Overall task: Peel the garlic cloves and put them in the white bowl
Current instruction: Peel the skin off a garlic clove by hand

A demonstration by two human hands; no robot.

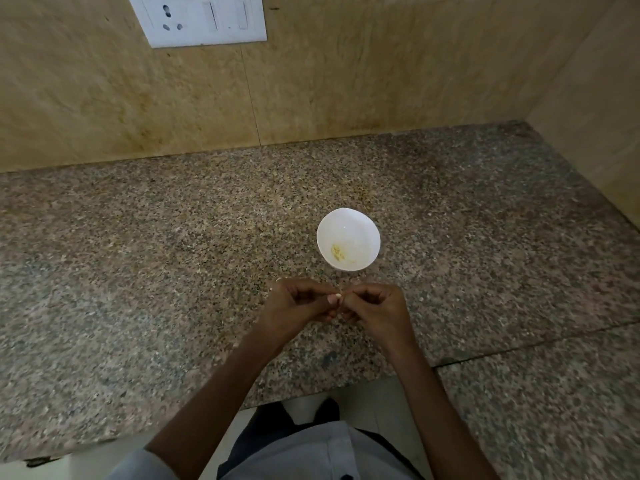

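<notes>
Both my hands meet above the granite counter, just on my side of the white bowl; neither touches the bowl. My left hand has its fingers curled inward, thumb and fingertips pinching a small pale garlic clove; only the clove's end shows between the fingertips. My right hand is likewise curled, its fingertips closed on the same clove from the other side; the two hands touch at that point. Whether skin remains on the clove I cannot tell.

The bowl stands upright on the counter; inside it, low on the near wall, lies a small patch of yellowish bits, too small to identify. Behind the counter rises a beige tiled wall; a white switch plate sits on it at the top left.
</notes>
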